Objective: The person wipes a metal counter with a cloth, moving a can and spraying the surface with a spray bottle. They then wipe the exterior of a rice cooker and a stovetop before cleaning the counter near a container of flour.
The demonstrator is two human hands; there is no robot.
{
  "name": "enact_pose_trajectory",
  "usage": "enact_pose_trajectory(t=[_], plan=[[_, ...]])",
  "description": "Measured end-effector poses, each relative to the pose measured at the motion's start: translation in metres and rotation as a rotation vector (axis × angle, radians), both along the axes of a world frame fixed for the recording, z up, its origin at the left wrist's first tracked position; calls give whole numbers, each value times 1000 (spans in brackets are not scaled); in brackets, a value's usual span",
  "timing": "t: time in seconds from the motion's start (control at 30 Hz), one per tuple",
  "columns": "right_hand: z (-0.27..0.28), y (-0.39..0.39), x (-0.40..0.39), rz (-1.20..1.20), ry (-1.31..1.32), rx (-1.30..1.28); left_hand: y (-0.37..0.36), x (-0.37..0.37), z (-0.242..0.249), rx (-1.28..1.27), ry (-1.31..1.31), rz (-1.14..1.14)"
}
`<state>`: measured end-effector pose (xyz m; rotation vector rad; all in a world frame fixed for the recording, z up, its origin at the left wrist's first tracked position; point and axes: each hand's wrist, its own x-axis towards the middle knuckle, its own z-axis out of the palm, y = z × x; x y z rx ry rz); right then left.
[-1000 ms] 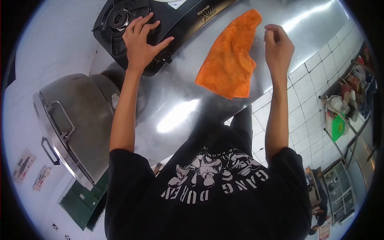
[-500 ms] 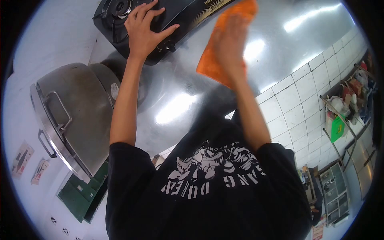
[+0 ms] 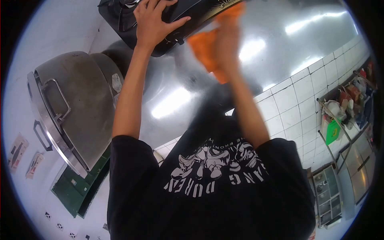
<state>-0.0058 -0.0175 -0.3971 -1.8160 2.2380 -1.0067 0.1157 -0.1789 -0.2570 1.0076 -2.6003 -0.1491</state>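
Note:
My left hand [image 3: 154, 25] rests with spread fingers on the top of a black gas stove [image 3: 192, 10], close to its front knob [image 3: 178, 40]. Part of the stove runs out of view at the top. On the shiny metal counter [image 3: 172, 76], my right hand [image 3: 228, 46] presses on an orange cloth [image 3: 203, 48], which is bunched and creased around it. Motion smears that hand, so its fingers do not show clearly. The cloth lies just in front of the stove's edge.
A large metal pot [image 3: 80, 96] with side handles stands left of the counter. Below it is a green metal box [image 3: 80, 188]. White tiles [image 3: 288, 104] lie beyond the counter's right edge. Shelves with bags and a green item [image 3: 333, 131] are at far right.
My right hand and the orange cloth have shifted slightly left, and the cloth is more crumpled. The view has tilted a little; my left hand stays on the stove.

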Motion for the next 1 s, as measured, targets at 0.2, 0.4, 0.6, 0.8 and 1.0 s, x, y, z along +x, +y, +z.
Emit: enact_pose_trajectory(t=[0.2,0.4,0.6,0.8,1.0], plan=[[30,88,167,749,-25,197,-2,4,0,-57,13,-63],[-29,52,-128,90,197,255,-1,4,-7,-49,26,-31],[42,-9,-155,-639,-60,229,1,3,-4,-23,5,-9],[26,133,185,539,-524,346,2,1,-5,-55,4,-27],[17,146,-27,524,-334,401,3,2,0,-34,17,-26]])
